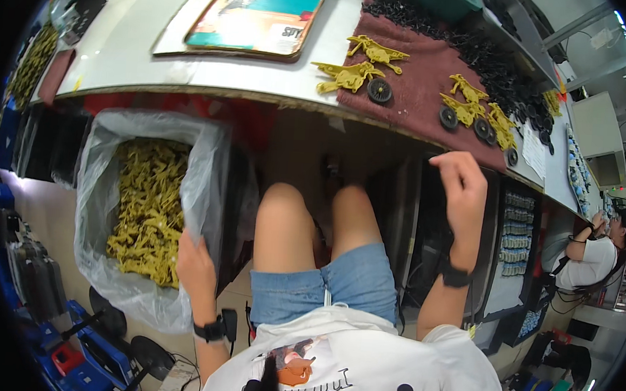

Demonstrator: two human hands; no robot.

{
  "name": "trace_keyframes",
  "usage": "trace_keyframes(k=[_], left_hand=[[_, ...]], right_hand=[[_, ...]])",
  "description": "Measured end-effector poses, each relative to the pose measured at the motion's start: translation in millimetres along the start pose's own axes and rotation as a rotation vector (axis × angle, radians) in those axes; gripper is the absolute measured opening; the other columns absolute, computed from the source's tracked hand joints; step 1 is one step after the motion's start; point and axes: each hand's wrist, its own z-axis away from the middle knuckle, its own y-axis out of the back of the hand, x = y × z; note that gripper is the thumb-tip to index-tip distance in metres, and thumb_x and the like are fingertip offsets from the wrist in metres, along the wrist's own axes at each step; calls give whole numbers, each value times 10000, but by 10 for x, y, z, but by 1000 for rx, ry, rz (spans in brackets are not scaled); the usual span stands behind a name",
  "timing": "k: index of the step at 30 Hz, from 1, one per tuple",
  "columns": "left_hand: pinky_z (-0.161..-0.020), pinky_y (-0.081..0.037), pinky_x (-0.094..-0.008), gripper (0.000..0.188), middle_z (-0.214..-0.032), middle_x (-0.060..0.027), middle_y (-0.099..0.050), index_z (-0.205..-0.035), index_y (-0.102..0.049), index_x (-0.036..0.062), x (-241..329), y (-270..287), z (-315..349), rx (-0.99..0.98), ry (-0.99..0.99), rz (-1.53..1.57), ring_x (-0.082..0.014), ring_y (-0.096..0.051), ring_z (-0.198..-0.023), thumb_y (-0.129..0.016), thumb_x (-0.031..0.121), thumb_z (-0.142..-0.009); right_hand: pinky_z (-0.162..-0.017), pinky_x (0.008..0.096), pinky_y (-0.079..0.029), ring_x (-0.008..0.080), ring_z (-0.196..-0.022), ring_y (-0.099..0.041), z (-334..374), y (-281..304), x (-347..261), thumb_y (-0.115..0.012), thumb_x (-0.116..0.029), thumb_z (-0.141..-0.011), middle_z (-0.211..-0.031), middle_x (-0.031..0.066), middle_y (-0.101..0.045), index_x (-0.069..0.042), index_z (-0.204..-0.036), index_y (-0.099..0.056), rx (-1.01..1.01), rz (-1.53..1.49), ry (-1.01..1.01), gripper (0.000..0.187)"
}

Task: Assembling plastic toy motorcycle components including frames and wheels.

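My left hand is at the right rim of a bin lined with a clear plastic bag, against the bag and beside a heap of mustard-yellow plastic parts. Its fingertips are partly hidden, so any hold is unclear. My right hand is raised just off the table's front edge, its fingers loosely bent and the thumb apart from the forefinger; I see nothing in it. Beyond it on a maroon cloth lie several yellow figure-like parts, some with black spoked wheels. Another black wheel sits farther left.
A heap of small black parts lies at the back right, near a dark green tub. An illustrated teal booklet rests on the white table. Below the table's right side is a tray of small grey-blue pieces. Another person sits far right.
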Motion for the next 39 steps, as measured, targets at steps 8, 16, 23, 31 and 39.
trace_keyframes(k=[8, 16, 23, 31, 39], left_hand=[[-854, -438, -454, 371, -1097, -310, -576, -1171, -526, -80, 17, -9, -34, -167, 191, -49, -484, -533, -1012, -508, 229, -966], [-908, -426, -439, 451, -1172, -322, -564, -1232, -496, -92, -117, -8, -53, -185, 176, -106, -479, -530, -1072, -492, 282, -981], [-969, -394, -433, 554, -1275, -337, -513, -1318, -438, -112, -254, -140, -92, -169, 105, -165, -468, -500, -1157, -483, 332, -990], [-1053, -328, -410, 540, -1328, -311, -480, -1336, -427, -110, -1388, -285, -68, -272, 105, -10, -404, -460, -1227, -478, 290, -977], [-820, -465, -420, 418, -1064, -295, -578, -1115, -503, -84, -2640, -249, -855, -189, -276, 148, -302, -555, -899, -498, 298, -946]], right_hand=[[-675, 388, -505, 299, -759, -636, -43, -554, 313, -643, -215, -854, -790, 122, -669, -59, -799, -685, -1061, -160, -101, 171], [-644, 406, -528, 296, -629, -669, 760, 199, 1122, -666, -241, -781, -628, 107, -659, -79, -769, -685, -950, 279, -914, 164], [-590, 376, -531, 267, -570, -662, 1433, -50, 1405, -580, -175, -799, -641, 96, -663, -84, -923, -674, -1296, 180, -1155, 180], [-685, 447, -523, 369, -816, -668, 2889, -585, 1496, -582, -136, -759, -860, 232, -665, -106, -1491, -245, -750, 368, -1157, 806], [-734, 337, -516, 225, -973, -612, 3103, -1137, 2192, -542, -146, -866, -1235, 163, -594, -69, -1509, -245, -16, -864, -1559, 712]])
